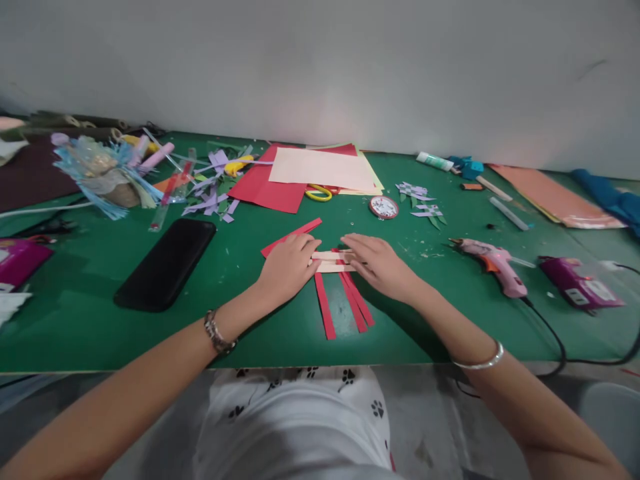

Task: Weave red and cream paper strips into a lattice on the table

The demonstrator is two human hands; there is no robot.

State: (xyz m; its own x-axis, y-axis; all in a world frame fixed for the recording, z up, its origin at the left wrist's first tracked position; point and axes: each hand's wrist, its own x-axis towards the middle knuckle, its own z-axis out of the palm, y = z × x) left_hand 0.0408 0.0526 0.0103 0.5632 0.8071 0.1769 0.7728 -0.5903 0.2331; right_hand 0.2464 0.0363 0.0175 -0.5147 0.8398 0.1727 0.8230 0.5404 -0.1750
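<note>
Both hands are at the middle of the table over a few cream paper strips (331, 267), lying side by side across red paper strips. My left hand (286, 268) has its fingers closed on the left ends of the cream strips. At their right ends, my right hand (384, 268) bends over them, fingers and thumb on the strips. Red paper strips (325, 307) stick out below toward the table's front edge. Another red strip (295, 235) slants out behind my left hand. The fingertips partly cover where the strips cross.
A black phone-like slab (166, 265) lies left, a pink glue gun (493, 263) with its cord right. Behind are paper sheets (320, 167), yellow-handled scissors (319, 193), a round container (384, 207) and woven purple pieces (427, 211). Craft scraps (215, 193) clutter the back left.
</note>
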